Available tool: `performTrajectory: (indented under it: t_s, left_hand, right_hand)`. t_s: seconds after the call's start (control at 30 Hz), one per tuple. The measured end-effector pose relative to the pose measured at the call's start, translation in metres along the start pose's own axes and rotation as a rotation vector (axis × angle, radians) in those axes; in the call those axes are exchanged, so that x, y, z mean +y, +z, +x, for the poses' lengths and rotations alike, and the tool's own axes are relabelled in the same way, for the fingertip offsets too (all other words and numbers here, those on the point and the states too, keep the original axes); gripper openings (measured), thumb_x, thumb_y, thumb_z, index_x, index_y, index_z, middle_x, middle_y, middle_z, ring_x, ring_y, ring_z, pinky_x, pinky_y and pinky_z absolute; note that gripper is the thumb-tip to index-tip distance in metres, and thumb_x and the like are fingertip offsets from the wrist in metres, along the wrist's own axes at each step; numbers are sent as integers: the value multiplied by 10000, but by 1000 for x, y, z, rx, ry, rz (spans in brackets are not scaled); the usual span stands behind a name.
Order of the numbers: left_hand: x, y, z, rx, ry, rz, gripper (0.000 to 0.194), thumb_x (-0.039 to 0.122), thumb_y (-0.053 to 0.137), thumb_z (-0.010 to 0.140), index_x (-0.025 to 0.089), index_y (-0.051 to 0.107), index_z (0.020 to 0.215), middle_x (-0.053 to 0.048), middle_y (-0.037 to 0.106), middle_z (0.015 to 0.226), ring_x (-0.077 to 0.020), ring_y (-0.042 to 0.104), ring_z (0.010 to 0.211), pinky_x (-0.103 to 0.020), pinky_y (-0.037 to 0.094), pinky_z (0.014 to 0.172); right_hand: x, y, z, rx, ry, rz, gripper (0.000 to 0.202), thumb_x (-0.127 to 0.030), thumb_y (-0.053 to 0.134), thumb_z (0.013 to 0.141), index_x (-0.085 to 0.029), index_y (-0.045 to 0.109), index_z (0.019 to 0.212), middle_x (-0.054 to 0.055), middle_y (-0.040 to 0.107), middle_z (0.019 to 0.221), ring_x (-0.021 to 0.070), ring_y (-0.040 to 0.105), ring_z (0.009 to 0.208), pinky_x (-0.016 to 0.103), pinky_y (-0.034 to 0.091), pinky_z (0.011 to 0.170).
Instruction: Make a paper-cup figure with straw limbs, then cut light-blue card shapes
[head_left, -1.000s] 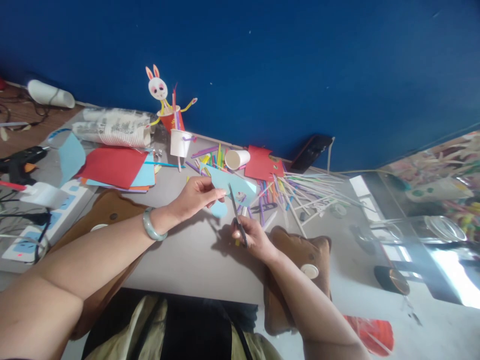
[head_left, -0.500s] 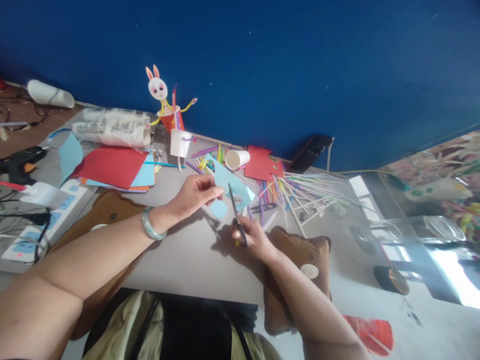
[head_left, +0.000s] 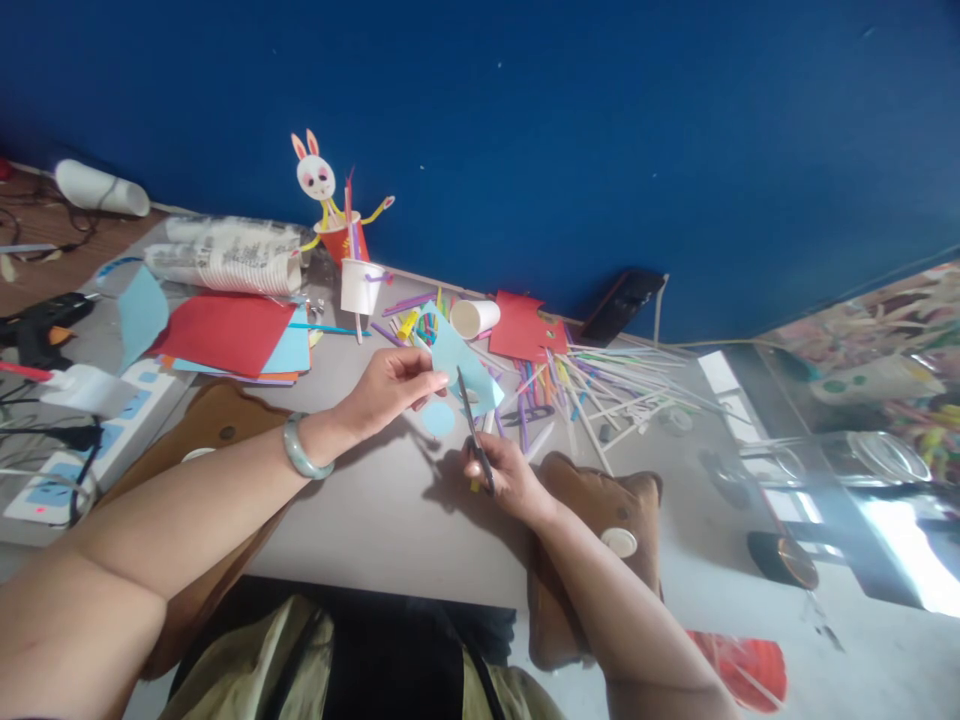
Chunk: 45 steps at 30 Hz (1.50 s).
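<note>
My left hand (head_left: 397,388) pinches a light blue sheet of paper (head_left: 454,350) between thumb and fingers, above the middle of the table. A hole shows near the sheet's upper left corner. My right hand (head_left: 506,475) is closed round the handles of dark scissors (head_left: 470,415), whose blades point up and lie against the sheet beside my left fingertips. Just below the paper is a light blue disc (head_left: 438,418); whether it is joined to the sheet cannot be made out.
Red paper (head_left: 225,330) and a power strip (head_left: 112,435) are at the left. Behind stand a rabbit figure (head_left: 316,178) and a white cup (head_left: 360,288). Straws (head_left: 622,375) spread to the right. Brown cushions (head_left: 611,510) lie under both forearms.
The blue sheet has turned and shifted slightly in my left hand, and its corner hole shows more clearly. Both hands and the scissors are nearly where they were.
</note>
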<state>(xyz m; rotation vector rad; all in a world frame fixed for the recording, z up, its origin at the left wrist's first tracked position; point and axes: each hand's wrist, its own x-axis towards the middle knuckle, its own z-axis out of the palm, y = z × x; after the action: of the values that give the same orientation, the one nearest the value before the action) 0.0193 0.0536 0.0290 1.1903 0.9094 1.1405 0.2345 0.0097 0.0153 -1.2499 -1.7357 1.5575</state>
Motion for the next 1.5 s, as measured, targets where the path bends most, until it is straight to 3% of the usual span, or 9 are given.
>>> performTrajectory:
  t_s: [0.6,1.5]
  left_hand:
    - [-3,-1,0,-94,5,85,272,369,693,828,126,676,707,-3,603,621,-63,476,510,-191,370,489]
    - [3,-1,0,-95,54,75,229,297,691,809,137,633,655,1,599,607,-71,489,526,-207,386,526]
  right_hand:
    - [2,0,0,-34,-14,69,569,-708,721,669,-174,525,651,-27,523,557,89,438,517,232,337,506]
    - [3,0,0,-22,20,38,589,-723,720,650,-181,493,621,-26,504,555,86,400,523,234,306,502]
